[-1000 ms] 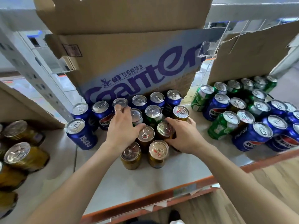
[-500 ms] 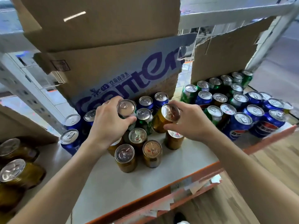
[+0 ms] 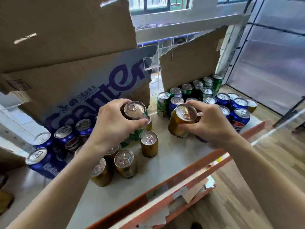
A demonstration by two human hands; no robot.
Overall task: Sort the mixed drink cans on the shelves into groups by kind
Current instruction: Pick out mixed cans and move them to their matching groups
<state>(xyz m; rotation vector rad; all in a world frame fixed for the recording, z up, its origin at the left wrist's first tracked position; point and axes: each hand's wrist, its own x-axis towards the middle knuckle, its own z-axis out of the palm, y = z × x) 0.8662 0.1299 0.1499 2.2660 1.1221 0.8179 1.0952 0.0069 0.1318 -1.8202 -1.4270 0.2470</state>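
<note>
My left hand [image 3: 113, 124] grips a green can [image 3: 135, 111] by its top, lifted above the shelf. My right hand [image 3: 212, 123] grips a gold can [image 3: 179, 123], tilted and raised over the middle of the shelf [image 3: 165, 164]. Several gold cans [image 3: 149, 143] stand below my left hand near the front. Blue cans [image 3: 41, 159] line the left and back. A mixed group of green and blue cans [image 3: 206, 95] stands at the right.
A printed cardboard box [image 3: 79, 90] hangs low over the back of the shelf, and a torn cardboard sheet [image 3: 191, 66] stands behind the right group. The orange shelf edge [image 3: 173, 184] runs along the front, above a wooden floor [image 3: 247, 187].
Both hands took a can from the cluster and lifted it. The right hand carried its gold can rightward; the view swung right and up.
</note>
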